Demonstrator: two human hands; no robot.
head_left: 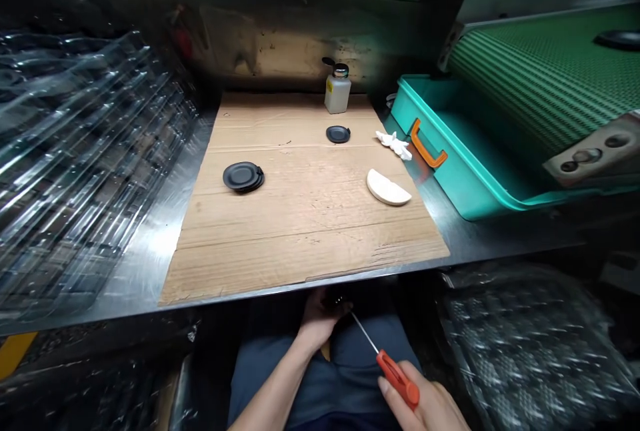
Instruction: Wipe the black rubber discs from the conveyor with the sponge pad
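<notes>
Below the table edge, over my lap, my left hand grips a small black object, partly hidden by the fingers. My right hand holds an orange-handled screwdriver, its thin steel shaft reaching towards that object. On a cardboard sheet lie a black round cap, a smaller black cap, a white half-moon piece and a crumpled white cloth. A white dispenser bottle with a black nozzle stands at the sheet's far edge.
A teal plastic bin with an orange handle sits to the right, below a green ribbed conveyor belt. Stacks of clear plastic trays lie on the left, with another low on the right. The steel table edge runs in front of me.
</notes>
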